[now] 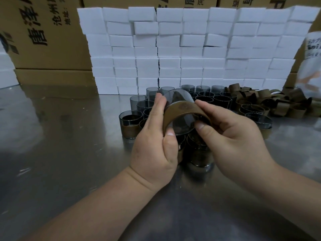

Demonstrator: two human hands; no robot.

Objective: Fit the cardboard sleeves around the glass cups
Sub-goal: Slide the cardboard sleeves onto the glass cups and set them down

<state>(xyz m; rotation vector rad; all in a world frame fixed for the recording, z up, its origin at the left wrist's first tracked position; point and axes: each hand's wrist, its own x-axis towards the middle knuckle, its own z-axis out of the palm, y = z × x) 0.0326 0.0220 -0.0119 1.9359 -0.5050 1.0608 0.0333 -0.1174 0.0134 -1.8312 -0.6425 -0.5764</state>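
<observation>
The left hand (154, 141) clamps its fingers (157, 105) round the tilted glass cup (178, 98) to steady it; the right hand (231, 136) pinches the cardboard sleeve (180, 108) at three o'clock, seemingly seating it.

A dull, reflective metal table (57, 153) carries everything. Near its middle smoky glass cups (205, 99) stand upright, packed rim to rim in a cluster. The sleeved cup (130, 124) at the front left corner wears a brown band round its lower half. Just right of the cluster lies a loose heap of cardboard sleeves (278, 101), with a few banded cups at its near side. Behind both, white foam blocks (191, 49) are stacked in a wall across the table. Brown cardboard boxes (45, 40) with black printing stand at the back left, and more white blocks (7, 72) sit at the left edge
</observation>
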